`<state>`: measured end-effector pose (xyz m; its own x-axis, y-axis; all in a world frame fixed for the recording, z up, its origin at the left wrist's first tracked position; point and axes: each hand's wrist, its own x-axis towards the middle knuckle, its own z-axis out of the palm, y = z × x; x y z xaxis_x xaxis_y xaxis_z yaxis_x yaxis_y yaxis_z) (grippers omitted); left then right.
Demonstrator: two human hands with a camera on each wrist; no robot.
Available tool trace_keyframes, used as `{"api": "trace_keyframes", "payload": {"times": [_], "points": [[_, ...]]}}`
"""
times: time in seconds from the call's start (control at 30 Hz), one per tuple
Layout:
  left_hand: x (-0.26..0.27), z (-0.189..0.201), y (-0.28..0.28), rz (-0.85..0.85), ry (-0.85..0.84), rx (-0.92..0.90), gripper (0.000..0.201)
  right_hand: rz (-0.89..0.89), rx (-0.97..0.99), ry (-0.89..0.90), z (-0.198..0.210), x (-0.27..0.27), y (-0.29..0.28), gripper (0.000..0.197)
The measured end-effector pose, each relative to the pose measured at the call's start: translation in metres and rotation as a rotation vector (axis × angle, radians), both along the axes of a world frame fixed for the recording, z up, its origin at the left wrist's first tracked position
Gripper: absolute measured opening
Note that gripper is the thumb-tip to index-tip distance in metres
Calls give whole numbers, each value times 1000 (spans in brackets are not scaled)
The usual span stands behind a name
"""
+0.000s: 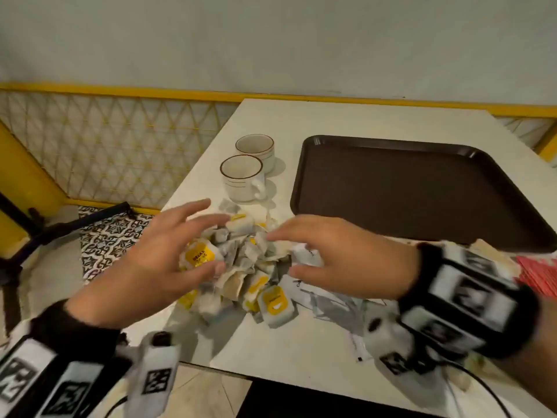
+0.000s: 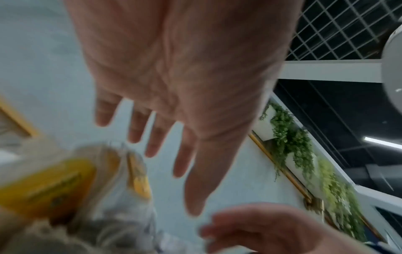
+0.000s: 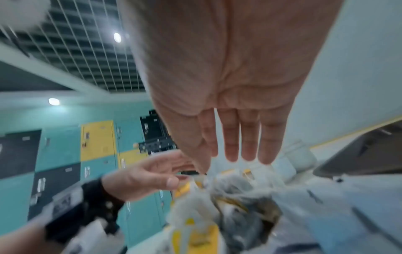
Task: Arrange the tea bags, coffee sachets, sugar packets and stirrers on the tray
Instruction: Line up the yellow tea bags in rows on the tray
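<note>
Your table (image 1: 301, 351) carries everything. The heap of tea bags (image 1: 241, 267) sits at its near-left part, your left hand (image 1: 156, 254) over the heap's left side and your right hand (image 1: 340, 257) over its right side — palms down, fingers spread. Behind the heap stand two cups (image 1: 244, 176), one just behind the other. The tray (image 1: 407, 191) lies to the right of the cups — beyond your right hand. Flat sachets (image 1: 325, 300) lie under and just before that hand, right of the heap.
</note>
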<state>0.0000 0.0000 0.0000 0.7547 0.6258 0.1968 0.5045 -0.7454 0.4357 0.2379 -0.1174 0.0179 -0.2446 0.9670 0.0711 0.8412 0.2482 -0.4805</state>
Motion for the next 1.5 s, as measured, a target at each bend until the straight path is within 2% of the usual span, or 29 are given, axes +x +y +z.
{"api": "trace_keyframes", "payload": {"times": [0.13,0.27,0.47,0.6,0.7,0.77,0.87,0.97,1.07,1.2,1.3,1.4,1.5], "points": [[15,-6,6,24,114,-138,45,33,-89,-208,-19,-16,42,66],[20,-6,8,71,74,-142,51,27,-144,-320,-26,-20,58,71],[20,-2,8,111,40,-157,34,26,-124,-293,-20,-28,65,45],[15,0,10,192,-103,-191,27,25,-113,-284,-16,-24,67,40],[12,0,9,252,-161,-203,25,12,-61,-244,-9,-16,66,18],[11,2,8,287,-183,-197,24,-17,-23,-151,-2,-10,65,13],[13,5,5,315,-201,-178,25,-117,32,4,4,-4,63,23],[19,6,4,293,-227,-203,24,-172,28,77,4,-1,63,38],[25,3,6,257,-288,-251,20,-190,6,200,3,-1,62,37],[27,0,7,219,-354,-362,20,-271,-147,671,-1,0,57,24],[27,-1,7,220,-407,-380,22,-340,-246,1039,0,4,49,24],[30,-1,5,220,-476,-385,25,-366,-348,1347,3,16,35,32],[37,3,0,178,-521,-365,26,-386,-362,1592,5,31,19,37]]}}
